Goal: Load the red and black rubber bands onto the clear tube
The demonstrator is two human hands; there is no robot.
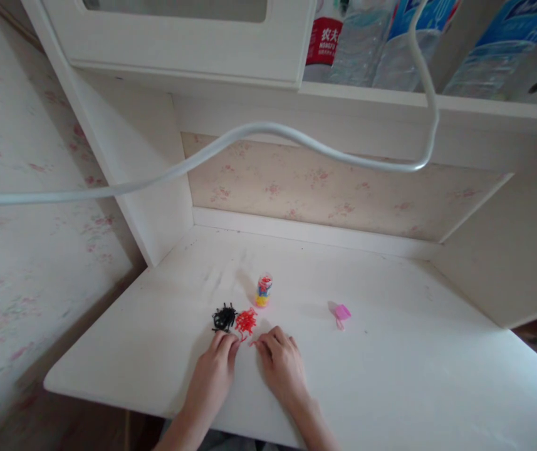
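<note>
My left hand rests on the white desk just in front of a pile of small black rubber bands, its thumb and fingers pinched together. A red strand shows at its fingertips; I cannot tell if it is gripped. My right hand is closed in a pinch on a small red rubber band, whose end sticks out to the left. Between and beyond the hands lies a pile of red rubber bands, touching the black one. Behind it stands a small clear jar with red, blue and yellow contents.
A pink lid-like piece with a loop lies to the right on the white desk. A white cable crosses the upper view. Water bottles stand on the shelf above, beside a white cabinet door.
</note>
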